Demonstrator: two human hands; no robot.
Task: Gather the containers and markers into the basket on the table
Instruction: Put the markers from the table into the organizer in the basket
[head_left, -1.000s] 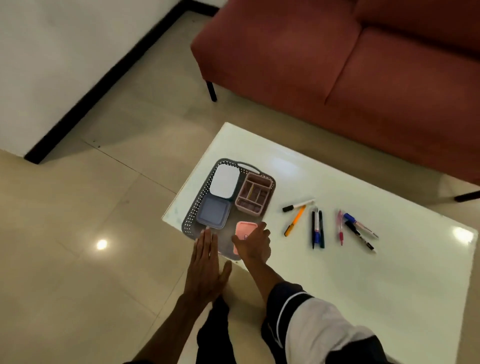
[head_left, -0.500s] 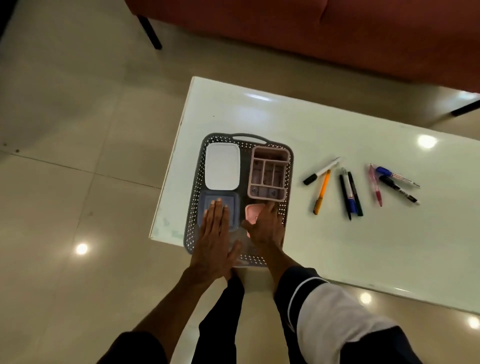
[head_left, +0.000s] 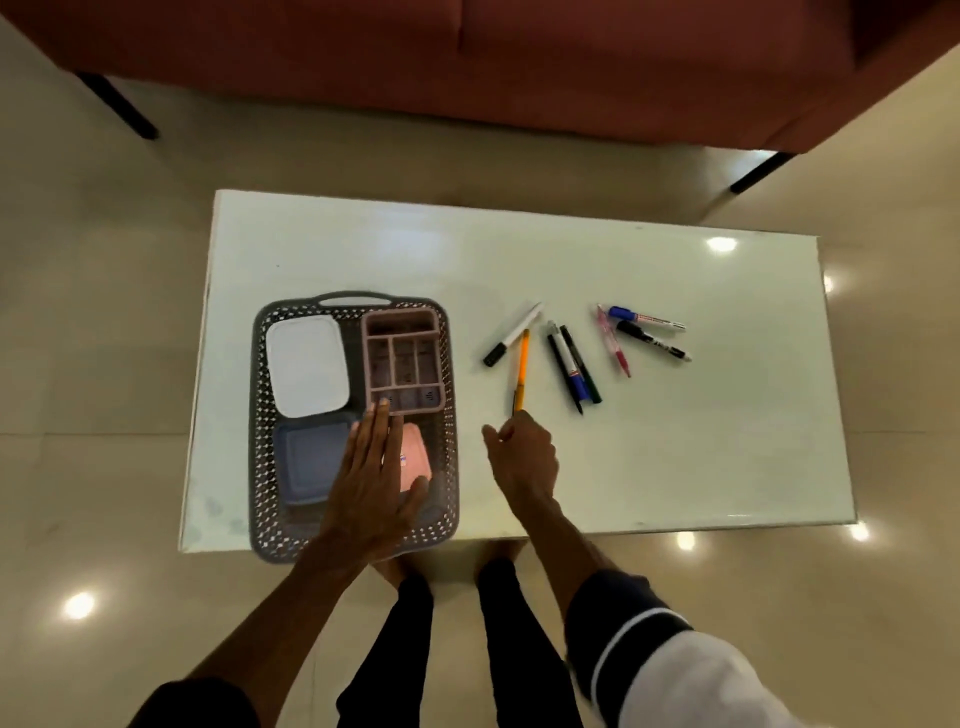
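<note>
The grey perforated basket (head_left: 262, 415) is sitting at the left end of the white surface (head_left: 675, 457) and serves as the landmark. Inside it, the white lidded container (head_left: 307, 365) is lying at the far left, the blue lidded container (head_left: 306, 462) at the near left, the pink divided organiser (head_left: 402, 359) at the far right, and the pink container (head_left: 418, 457) at the near right. All appear to be light, rigid plastic, best taken by the edges.

The left hand (head_left: 371, 488) is resting flat, fingers straight, over the blue and pink containers, holding nothing.

Right of the basket, the right hand (head_left: 522, 457) is pinching the near end of the orange marker (head_left: 521, 371). Further right, the white marker (head_left: 513, 334), the black and blue markers (head_left: 571, 366), the pink pen (head_left: 613, 340) and two more markers (head_left: 649, 330) are lying loose. These are slim, smooth and likely to roll on the glossy surface; a mid-barrel pinch should be steadiest.
</note>
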